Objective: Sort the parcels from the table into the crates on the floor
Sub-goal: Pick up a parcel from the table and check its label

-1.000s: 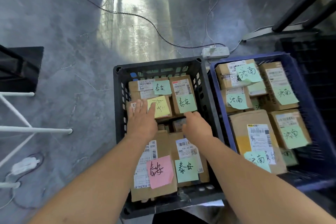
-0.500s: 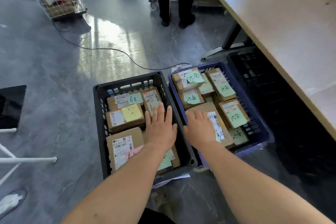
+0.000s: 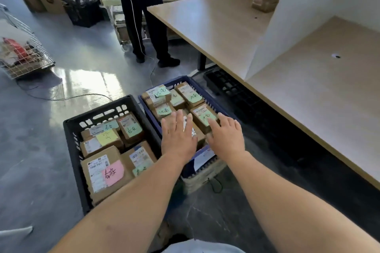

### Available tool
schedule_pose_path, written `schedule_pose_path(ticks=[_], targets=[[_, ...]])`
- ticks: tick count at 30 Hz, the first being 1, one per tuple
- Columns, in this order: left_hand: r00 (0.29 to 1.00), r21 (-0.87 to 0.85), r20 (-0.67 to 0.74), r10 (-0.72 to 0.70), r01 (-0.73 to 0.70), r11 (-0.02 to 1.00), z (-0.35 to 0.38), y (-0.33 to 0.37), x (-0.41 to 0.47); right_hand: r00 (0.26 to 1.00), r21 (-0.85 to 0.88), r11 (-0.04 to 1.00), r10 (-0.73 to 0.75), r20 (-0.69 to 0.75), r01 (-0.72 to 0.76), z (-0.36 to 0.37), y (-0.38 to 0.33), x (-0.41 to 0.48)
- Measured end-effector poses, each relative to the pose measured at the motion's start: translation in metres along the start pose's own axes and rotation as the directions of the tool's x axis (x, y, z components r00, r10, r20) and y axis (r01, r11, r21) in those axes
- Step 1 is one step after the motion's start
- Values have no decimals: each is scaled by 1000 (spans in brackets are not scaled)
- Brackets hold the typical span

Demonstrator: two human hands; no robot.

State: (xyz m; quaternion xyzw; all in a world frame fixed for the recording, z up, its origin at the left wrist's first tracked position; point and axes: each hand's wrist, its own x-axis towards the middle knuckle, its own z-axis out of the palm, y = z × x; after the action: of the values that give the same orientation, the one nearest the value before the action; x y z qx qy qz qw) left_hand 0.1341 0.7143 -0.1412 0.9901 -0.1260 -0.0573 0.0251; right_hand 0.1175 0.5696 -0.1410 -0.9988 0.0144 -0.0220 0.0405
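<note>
the blue crate (image 3: pixel 149 113) on the floor (image 3: pixel 41 109) is packed with brown parcels (image 3: pixel 190 94) bearing green notes (image 3: pixel 194 96); just left of it, the black crate (image 3: pixel 96 108) holds more parcels (image 3: pixel 102 170) tagged green, yellow and pink. the left hand (image 3: pixel 177 135) and right hand (image 3: pixel 226 137) lie flat over the blue crate's near end, fingers (image 3: pixel 178 118) straight and spread, holding nothing.

The bare left forearm (image 3: pixel 133 201) and bare right forearm (image 3: pixel 277 191) are reaching forward and down, side by side. The bare left hand (image 3: pixel 177 137) is stretching out palm down, fingers straight and close together, holding nothing. The bare right hand (image 3: pixel 226 137), just beside it without touching, is also facing palm down, fingers extended, empty.
</note>
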Motion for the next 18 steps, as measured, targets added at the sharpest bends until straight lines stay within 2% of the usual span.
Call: schedule_pose_path(ticks=[9,18], targets=[[977,65,-56,205,-201,977,-16,136,-45,974,-18,980,196,-114,-199,-45,120,-101],[902,110,-66,427,-419,901,-14,271,-71,878,-26,886,454,-150,-462,-70,231,-196]])
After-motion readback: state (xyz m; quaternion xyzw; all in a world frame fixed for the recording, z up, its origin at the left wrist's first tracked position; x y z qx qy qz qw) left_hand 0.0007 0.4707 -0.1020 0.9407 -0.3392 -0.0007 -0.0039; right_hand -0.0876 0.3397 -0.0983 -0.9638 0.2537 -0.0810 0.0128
